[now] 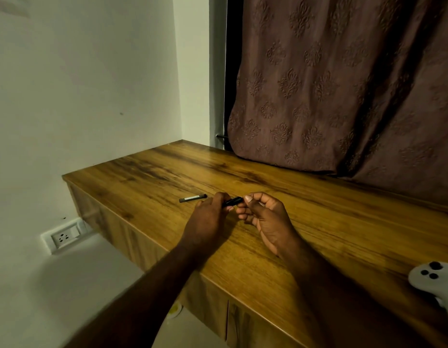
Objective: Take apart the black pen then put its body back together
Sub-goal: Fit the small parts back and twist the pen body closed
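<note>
Mid-disassembly, prob: left hand [207, 217] fingers grip black pen body [232, 201]; right hand [264, 217] curled at its tip, contents unclear. Loose pen piece [192, 198] just left of pen body. Next: refit w/ alignment.

pen piece [192, 198] on desk [318, 222], left of hands | controller [430, 280] at right edge

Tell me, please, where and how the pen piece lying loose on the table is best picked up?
Likely pinch the loose pen piece at mid-length, from above, fingers across its narrow width: it lies flat on the table, clear of the left hand.
</note>
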